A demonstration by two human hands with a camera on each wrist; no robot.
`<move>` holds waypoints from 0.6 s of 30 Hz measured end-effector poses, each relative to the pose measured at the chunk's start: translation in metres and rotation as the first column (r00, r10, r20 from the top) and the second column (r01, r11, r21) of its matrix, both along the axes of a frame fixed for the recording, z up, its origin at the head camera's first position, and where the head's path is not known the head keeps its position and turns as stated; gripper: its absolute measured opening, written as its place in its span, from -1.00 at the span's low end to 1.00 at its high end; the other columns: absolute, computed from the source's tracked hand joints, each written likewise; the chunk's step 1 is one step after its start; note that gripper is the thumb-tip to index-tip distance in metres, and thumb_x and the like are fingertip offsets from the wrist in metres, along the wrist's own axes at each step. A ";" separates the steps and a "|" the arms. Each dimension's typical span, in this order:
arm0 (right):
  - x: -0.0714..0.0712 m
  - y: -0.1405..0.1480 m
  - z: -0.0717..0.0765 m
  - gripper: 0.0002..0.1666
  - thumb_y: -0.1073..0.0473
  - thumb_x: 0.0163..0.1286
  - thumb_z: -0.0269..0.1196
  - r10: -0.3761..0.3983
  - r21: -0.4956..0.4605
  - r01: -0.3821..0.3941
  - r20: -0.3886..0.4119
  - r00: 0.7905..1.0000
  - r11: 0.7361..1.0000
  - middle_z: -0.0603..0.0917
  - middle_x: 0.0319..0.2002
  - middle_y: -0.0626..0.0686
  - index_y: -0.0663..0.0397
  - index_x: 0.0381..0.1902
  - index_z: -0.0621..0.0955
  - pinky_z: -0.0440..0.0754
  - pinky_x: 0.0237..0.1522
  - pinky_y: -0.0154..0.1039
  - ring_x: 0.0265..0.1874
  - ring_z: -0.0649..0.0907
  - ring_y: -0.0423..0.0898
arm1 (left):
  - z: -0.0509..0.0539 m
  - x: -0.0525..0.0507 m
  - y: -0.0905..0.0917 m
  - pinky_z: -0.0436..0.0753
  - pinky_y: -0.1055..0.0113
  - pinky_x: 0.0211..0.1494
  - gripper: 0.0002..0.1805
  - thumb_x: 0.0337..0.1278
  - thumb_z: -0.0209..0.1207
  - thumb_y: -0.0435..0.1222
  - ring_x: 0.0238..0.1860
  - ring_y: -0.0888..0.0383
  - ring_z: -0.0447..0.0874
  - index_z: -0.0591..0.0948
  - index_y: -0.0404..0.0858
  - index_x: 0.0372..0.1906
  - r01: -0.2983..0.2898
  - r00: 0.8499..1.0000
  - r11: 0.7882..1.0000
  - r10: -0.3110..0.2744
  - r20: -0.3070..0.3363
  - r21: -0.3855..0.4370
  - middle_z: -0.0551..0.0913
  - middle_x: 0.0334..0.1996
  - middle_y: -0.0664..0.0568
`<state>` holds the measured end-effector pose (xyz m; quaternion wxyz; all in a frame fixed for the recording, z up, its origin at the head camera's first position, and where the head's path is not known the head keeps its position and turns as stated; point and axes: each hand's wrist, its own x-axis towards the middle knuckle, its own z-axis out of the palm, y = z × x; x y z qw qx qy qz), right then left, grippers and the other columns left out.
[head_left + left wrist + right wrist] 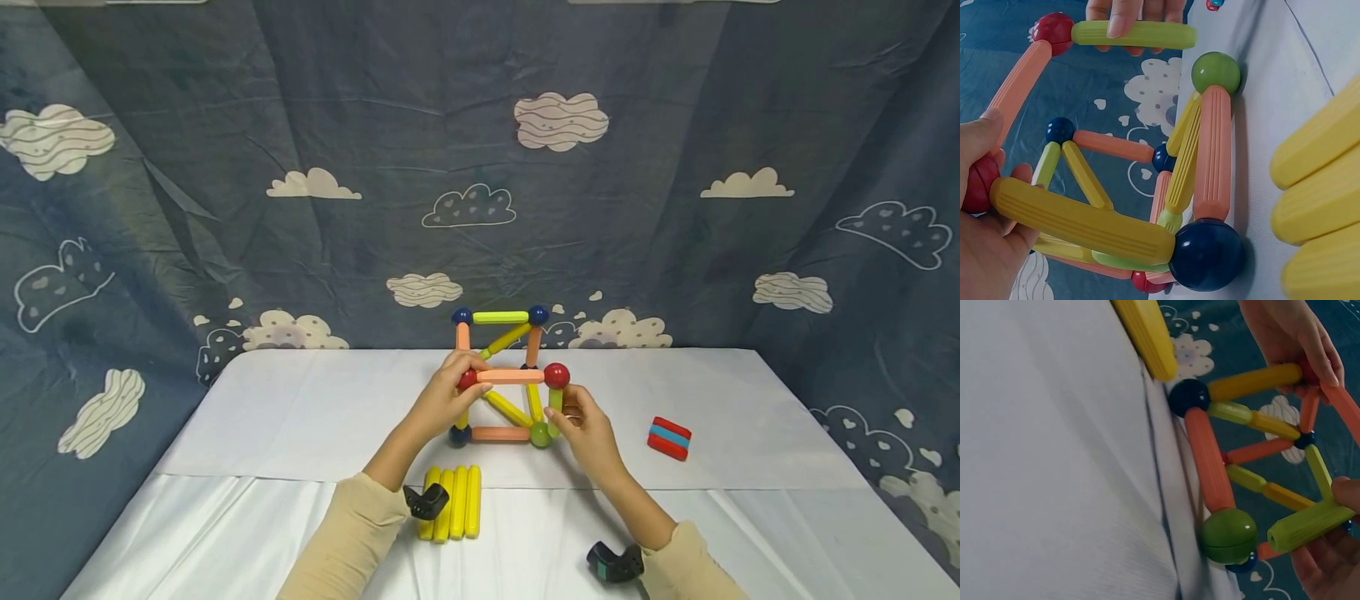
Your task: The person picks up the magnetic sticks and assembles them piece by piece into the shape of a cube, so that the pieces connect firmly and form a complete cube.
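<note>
A frame of magnetic sticks and balls stands on the white table. My left hand (444, 395) grips the red ball (977, 185) at its upper front left corner, the thumb against a salmon stick (510, 377). That stick runs across to a second red ball (557, 375). From this ball hangs a light green stick (1141, 35), which my right hand (589, 433) pinches between thumb and fingers. The stick's lower end is apart from the green ball (1215, 72) at the bottom corner. A yellow stick (1079, 219) joins the left red ball to a dark blue ball (1206, 255).
Several yellow sticks (457, 504) lie side by side in front of the frame, near the left forearm. Two red sticks with a blue one between them (670, 438) lie to the right. A dark cloud-patterned cloth (480, 150) hangs behind the table (285, 417).
</note>
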<state>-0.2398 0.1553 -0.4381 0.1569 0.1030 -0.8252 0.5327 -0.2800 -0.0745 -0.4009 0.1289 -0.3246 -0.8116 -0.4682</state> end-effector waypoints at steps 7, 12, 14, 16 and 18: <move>-0.008 0.000 0.001 -0.60 0.32 0.20 0.23 0.039 -0.054 -0.038 0.015 0.999 0.998 0.54 -0.16 0.19 0.21 0.01 0.45 0.53 -0.11 -0.25 -0.16 0.56 0.06 | 0.000 0.000 0.001 0.53 0.40 -0.14 -0.78 0.09 0.18 -0.30 -0.04 0.12 0.41 0.49 -0.24 -0.15 -0.004 1.000 1.000 0.004 0.023 0.014 0.41 -0.06 0.01; -0.011 0.000 -0.005 -0.56 0.40 0.17 0.23 0.051 -0.060 -0.050 0.020 0.999 0.997 0.53 -0.16 0.25 0.26 0.03 0.42 0.55 -0.14 -0.16 -0.17 0.56 0.14 | 0.000 0.000 0.001 0.54 0.40 -0.15 -0.77 0.07 0.19 -0.31 -0.04 0.11 0.40 0.50 -0.24 -0.14 -0.002 1.000 1.000 0.002 0.031 0.019 0.41 -0.06 0.01; -0.012 0.001 -0.007 -0.43 0.41 0.15 0.23 0.059 -0.054 -0.059 -0.001 0.998 0.997 0.52 -0.13 0.26 0.22 0.13 0.33 0.55 -0.15 -0.20 -0.18 0.56 0.13 | 0.001 0.001 0.002 0.54 0.40 -0.14 -0.75 0.07 0.20 -0.31 -0.04 0.12 0.41 0.50 -0.24 -0.12 -0.010 0.999 1.000 0.009 0.041 0.022 0.41 -0.05 0.01; -0.012 0.001 -0.007 -0.28 0.40 0.14 0.25 0.061 -0.041 -0.063 -0.042 0.997 0.997 0.50 -0.10 0.25 0.13 0.23 0.22 0.55 -0.15 -0.26 -0.18 0.56 0.09 | 0.000 0.001 0.002 0.53 0.40 -0.13 -0.71 0.06 0.21 -0.30 -0.05 0.12 0.41 0.50 -0.24 -0.08 -0.017 0.999 1.000 0.016 0.052 0.023 0.41 -0.03 0.01; -0.012 0.002 -0.006 -0.16 0.41 0.14 0.25 0.066 -0.014 -0.068 -0.103 0.993 0.998 0.48 -0.08 0.22 0.03 0.30 0.12 0.54 -0.15 -0.30 -0.18 0.56 0.05 | 0.000 0.002 0.002 0.53 0.40 -0.11 -0.67 0.06 0.21 -0.29 -0.05 0.12 0.42 0.49 -0.22 -0.03 -0.025 0.998 0.999 0.023 0.056 0.027 0.40 0.01 0.01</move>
